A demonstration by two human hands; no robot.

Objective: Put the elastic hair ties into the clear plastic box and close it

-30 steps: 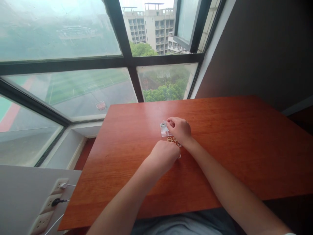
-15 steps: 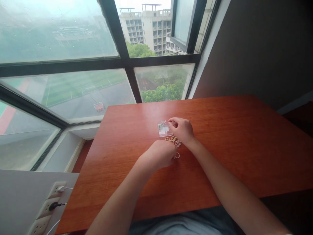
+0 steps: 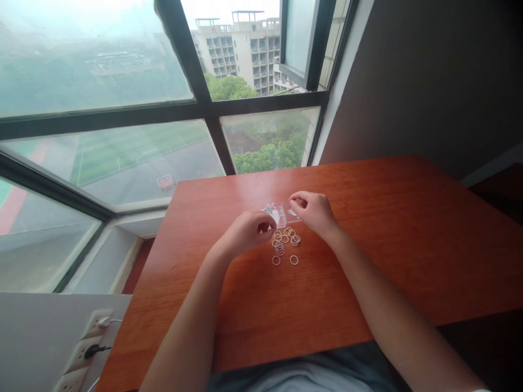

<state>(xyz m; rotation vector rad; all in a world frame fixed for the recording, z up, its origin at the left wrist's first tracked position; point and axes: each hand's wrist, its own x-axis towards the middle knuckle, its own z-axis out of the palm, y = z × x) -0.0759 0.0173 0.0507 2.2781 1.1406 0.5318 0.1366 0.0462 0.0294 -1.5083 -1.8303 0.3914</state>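
Note:
A small clear plastic box [image 3: 281, 216] lies on the table, with its clear lid [image 3: 293, 214] spread out to the right. Small dark and light pieces show in its left part, partly behind my left hand. My left hand [image 3: 247, 231] is at the box's front left corner, thumb and fingertips pinched together; whatever they hold is too small to make out. Over the lid, my right hand [image 3: 315, 211] has thumb and forefinger closed, and I cannot see what is between them. Several pale rings [image 3: 285, 238] lie in a loose cluster before the box.
The reddish-brown wooden table [image 3: 368, 261] spreads out to the right of my hands. A dark-framed window [image 3: 261, 106] rises behind its far edge. Sockets with plugs [image 3: 93, 348] are on the low wall at the left.
My left hand has moved up and left from the rings to the box's front corner, uncovering more rings. My right hand has shifted slightly right, and the lid now shows beneath it.

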